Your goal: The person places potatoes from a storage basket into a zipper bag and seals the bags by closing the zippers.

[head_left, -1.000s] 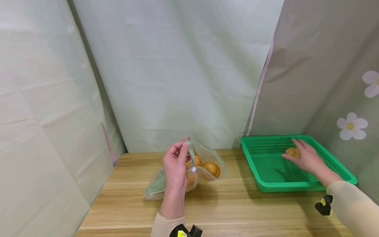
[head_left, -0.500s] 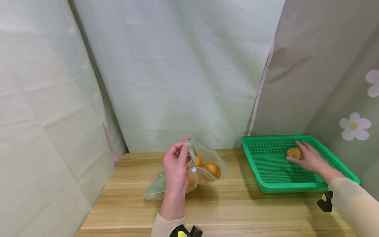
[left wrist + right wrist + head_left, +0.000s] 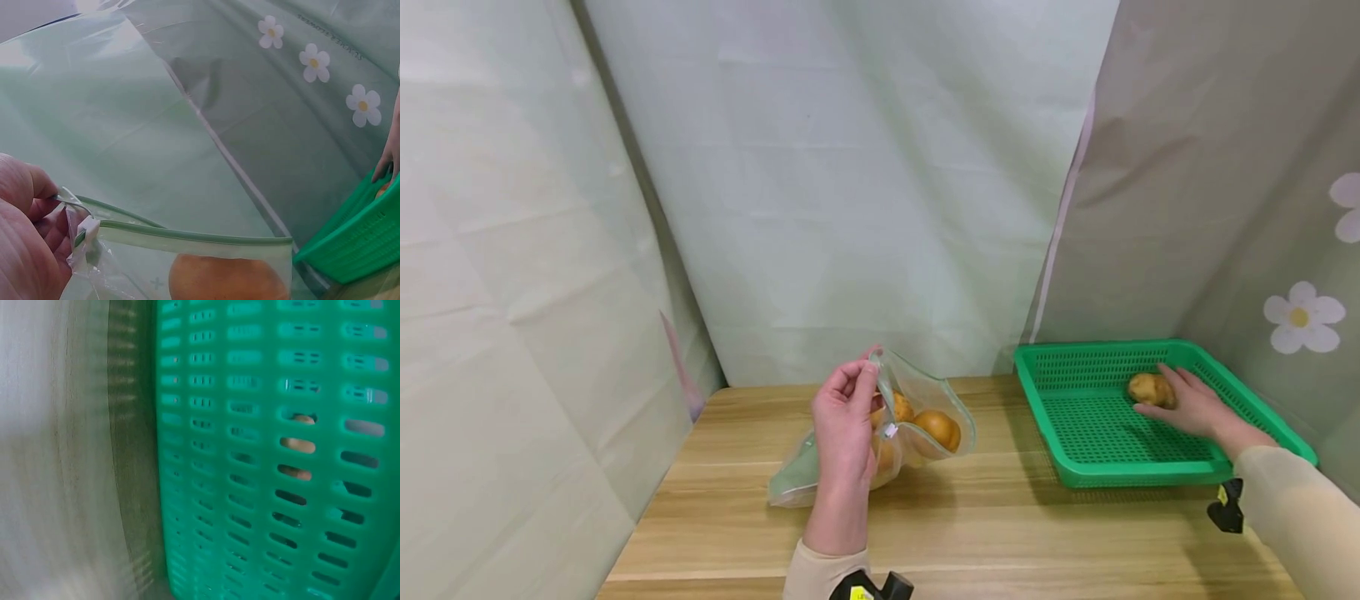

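My left hand (image 3: 845, 412) pinches the opened rim of a see-through zip bag (image 3: 951, 400) with green edging. Several potatoes (image 3: 937, 427) lie inside it. The left wrist view shows the white zip slider (image 3: 91, 227) close by my fingers, and one potato (image 3: 225, 276) through the bag's wall. At the right, my right hand (image 3: 1198, 408) reaches into a green basket (image 3: 1075, 475), thumb and fingers spread beside a single potato (image 3: 1150, 390). In the right wrist view the slotted basket wall (image 3: 262, 506) hides most of that hand.
Both the bag and basket stand on a wood-grain table (image 3: 985, 533). Pale cloth (image 3: 880, 208) hangs behind and along both sides, close to the basket's back and right rims.
My right hand has shifted slightly right and lower inside the basket, and more of the potato shows. The potato has moved a little right. My left hand and the bag stay put.
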Demonstrator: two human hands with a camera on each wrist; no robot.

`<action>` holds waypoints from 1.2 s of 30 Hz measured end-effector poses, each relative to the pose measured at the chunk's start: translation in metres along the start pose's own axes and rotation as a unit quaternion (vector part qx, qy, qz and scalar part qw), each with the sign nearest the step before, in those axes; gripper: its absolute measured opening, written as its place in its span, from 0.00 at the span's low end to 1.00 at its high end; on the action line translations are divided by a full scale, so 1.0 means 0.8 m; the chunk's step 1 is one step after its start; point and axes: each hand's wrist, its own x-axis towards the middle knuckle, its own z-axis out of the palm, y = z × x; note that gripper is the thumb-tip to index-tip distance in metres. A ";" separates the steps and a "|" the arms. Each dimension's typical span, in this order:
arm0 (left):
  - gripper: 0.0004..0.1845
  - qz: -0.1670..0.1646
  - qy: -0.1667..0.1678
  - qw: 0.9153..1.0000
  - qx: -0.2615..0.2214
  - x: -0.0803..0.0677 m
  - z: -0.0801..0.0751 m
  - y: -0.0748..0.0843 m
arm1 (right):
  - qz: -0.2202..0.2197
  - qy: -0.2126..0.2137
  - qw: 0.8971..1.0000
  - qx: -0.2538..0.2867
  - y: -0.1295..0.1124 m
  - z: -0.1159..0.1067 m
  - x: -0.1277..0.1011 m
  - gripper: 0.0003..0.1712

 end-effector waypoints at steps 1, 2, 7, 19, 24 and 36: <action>0.07 0.000 0.000 1.000 -0.001 0.000 0.000 0.000 | 0.002 -0.001 1.000 -0.001 0.001 0.001 0.000 0.64; 0.07 -0.001 0.000 1.000 -0.001 0.000 0.000 0.000 | 0.002 -0.002 1.000 -0.001 0.002 0.001 0.000 0.64; 0.07 0.002 0.000 1.000 -0.004 0.000 0.000 0.001 | 0.001 -0.003 1.000 -0.002 0.005 0.004 0.003 0.64; 0.06 0.008 0.001 1.000 -0.005 0.000 -0.001 0.000 | 0.007 -0.021 1.000 0.004 0.004 0.009 0.007 0.64; 0.06 0.008 -0.001 1.000 -0.004 0.000 -0.001 0.000 | 0.003 -0.023 1.000 -0.001 0.009 0.013 0.012 0.64; 0.05 0.010 -0.002 1.000 -0.007 0.000 -0.002 0.001 | 0.007 -0.014 1.000 -0.009 0.005 0.010 0.016 0.59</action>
